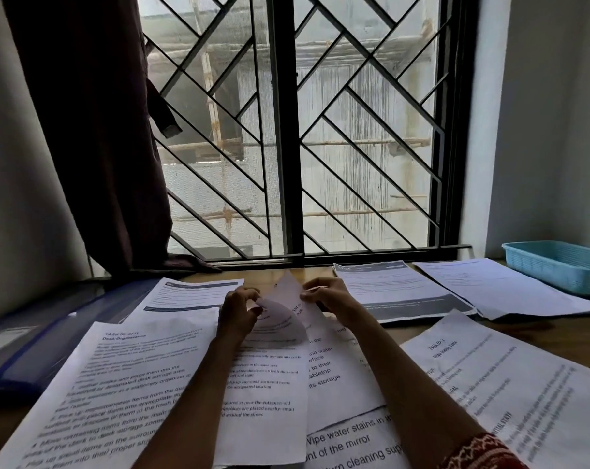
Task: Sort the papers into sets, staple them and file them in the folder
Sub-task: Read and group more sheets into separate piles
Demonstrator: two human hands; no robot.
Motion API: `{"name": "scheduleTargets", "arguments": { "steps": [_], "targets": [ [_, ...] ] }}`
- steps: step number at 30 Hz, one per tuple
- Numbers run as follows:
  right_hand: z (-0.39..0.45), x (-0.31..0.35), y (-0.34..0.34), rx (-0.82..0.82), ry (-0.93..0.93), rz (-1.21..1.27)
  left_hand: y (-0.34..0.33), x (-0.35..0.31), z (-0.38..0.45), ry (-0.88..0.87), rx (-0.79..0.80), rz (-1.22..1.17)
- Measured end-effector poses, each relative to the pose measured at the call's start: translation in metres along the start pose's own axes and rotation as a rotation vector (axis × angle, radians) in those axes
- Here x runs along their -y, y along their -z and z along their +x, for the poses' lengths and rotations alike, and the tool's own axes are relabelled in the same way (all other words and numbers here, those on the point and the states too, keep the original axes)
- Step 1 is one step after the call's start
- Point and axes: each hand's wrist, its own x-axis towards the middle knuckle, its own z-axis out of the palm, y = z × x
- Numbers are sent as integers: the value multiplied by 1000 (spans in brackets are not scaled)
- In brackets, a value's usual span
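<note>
Both hands up at the far end of the centre sheets, each with a pinch grip on paper. Left hand has fingers curled on the curled-over top edge of the centre sheet. Right hand pinches the lifted top corner of the sheet behind it, which sticks up to a point between the two hands. The hands are near each other, not touching. Red patterned sleeve on the right forearm at the bottom edge.

Paper count on the table, as far as it can be told apart:
- 2 overlapping sheets in the grips, centre
- 1 large-print sheet under them at the near edge
- 1 sheet near left, overlapping 1 banner-headed sheet behind it
- 1 sheet near right, tilted
- 2 piles far right: a dark-banded one and a plain one just beside it; sheet count per pile cannot be told

1 blue folder lies flat at the left edge, partly under the left sheets. 1 light blue tray at the far right corner, beside the plain pile.

Behind the table: barred window, dark curtain on its left.
</note>
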Motion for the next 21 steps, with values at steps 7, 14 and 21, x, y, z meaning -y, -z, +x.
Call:
{"name": "scheduleTargets", "arguments": {
  "steps": [7, 14, 21],
  "targets": [
    [-2, 7, -4, 85, -22, -41, 0, -6, 0, -13, 67, -64],
    [-2, 0, 1, 45, -112, 16, 1, -10, -1, -21, 74, -63],
    [-1, -1, 2, 21, -168, 41, 2, -10, 0, -44, 72, -66]
  ]
}}
